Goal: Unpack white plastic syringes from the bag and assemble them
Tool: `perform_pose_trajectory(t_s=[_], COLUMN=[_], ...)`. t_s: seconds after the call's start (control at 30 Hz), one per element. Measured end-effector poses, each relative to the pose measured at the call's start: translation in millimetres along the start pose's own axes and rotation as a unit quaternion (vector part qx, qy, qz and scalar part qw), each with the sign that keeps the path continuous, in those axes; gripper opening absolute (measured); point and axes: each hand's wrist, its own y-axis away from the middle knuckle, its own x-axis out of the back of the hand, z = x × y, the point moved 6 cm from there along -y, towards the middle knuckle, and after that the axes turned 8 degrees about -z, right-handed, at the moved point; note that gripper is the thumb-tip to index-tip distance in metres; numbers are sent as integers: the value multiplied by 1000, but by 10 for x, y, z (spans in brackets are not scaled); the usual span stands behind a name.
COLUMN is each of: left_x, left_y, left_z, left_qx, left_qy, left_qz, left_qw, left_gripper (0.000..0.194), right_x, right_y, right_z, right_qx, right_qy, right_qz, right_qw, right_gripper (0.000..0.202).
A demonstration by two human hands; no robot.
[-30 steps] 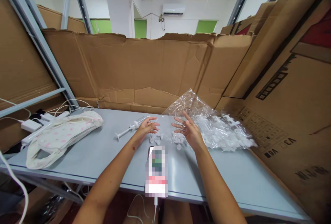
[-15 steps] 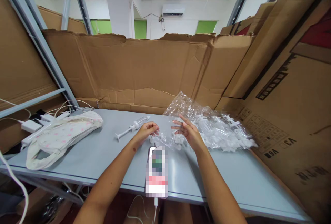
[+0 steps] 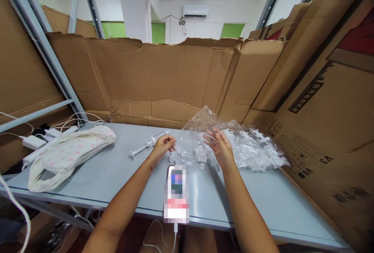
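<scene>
Head view: left hand (image 3: 164, 147) pinches the clear bag (image 3: 203, 118). Right hand (image 3: 220, 147) is open, its fingers spread

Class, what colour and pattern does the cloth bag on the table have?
The cloth bag is off-white with small pink spots, best seen in the head view.

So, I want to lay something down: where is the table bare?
Bare: between the cloth bag and syringe; right of the right arm, nearer than the clear plastic. Crowded: under that plastic, and at the white pieces near the right hand.
</scene>
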Motion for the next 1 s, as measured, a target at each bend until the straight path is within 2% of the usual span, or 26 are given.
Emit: perform_pose_trajectory(t_s=[0.1, 0.2, 0.37, 0.53, 0.67, 0.77, 0.87, 0.93, 1.0], left_x=[-14, -23, -18, 73, 94, 11, -105, -145, -150], left_y=[-1, 6, 13, -22, -34, 1, 54, 73, 78], left_z=[-2, 16, 53, 13, -16, -2, 3, 29, 81], left_qx=[-7, -14, -26, -34, -19, -2, 26, 28, 16], left_qy=[-1, -10, -21, -40, -67, -78, -72, -61, -35], left_qz=[1, 10, 25, 33, -23, -112, -193, -198, -164], left_qw=[1000, 1000, 999, 998, 997, 991, 978, 978, 986], left_gripper=[29, 27, 24, 25, 28, 34, 41, 45, 47], right_x=[46, 49, 45, 93, 188, 210, 161, 97, 5], right_y=[3, 16, 40, 28, 19, 18, 11, 8, 16], right_z=[26, 22, -16, -99, -93, -44, 14, 71, 143], right_qx=[6, 22, 34, 62, 58, 45, 29, 0, -40], right_qy=[16, 13, -1, -29, -22, -4, 9, 21, 33], right_qz=[48, 71, 88, 79, 123, 143, 121, 93, 53], right_qw=[999, 997, 996, 994, 990, 989, 992, 995, 997], right_gripper=[32, 33, 38, 39, 30, 32, 33, 31, 30])
